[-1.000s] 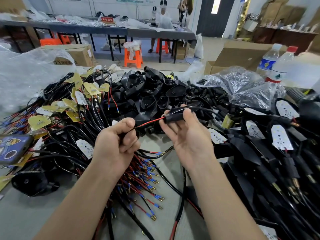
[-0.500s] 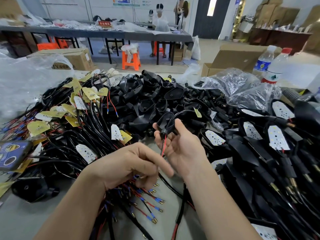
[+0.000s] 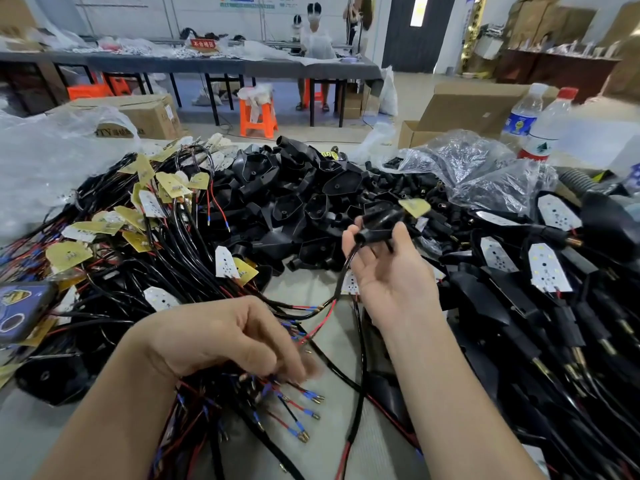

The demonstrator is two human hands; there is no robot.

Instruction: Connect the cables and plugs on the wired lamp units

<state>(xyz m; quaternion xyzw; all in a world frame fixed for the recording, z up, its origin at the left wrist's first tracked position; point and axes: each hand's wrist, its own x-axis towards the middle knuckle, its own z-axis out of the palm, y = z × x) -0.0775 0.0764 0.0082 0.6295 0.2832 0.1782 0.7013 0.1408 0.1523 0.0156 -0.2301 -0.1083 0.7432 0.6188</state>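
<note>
Fingers [image 3: 401, 235] of right hand [image 3: 391, 282] pinched round one lamp housing [image 3: 381, 221]; left hand [image 3: 221, 337]'s curled among wire ends [image 3: 306, 396], grip unclear.

Glossy black plastic lamp housings [image 3: 287, 202]; brass-coloured metal wire terminals [image 3: 313, 398]; crinkled clear plastic bags [image 3: 485, 174]; matt cardboard boxes [image 3: 464, 109].

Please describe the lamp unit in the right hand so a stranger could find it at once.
Start at the big heap of black housings in the table's middle. At its near right edge the right hand is raised and holds one black lamp unit. Unlike its neighbours, it is lifted off the pile, a cable hanging from it.
</note>
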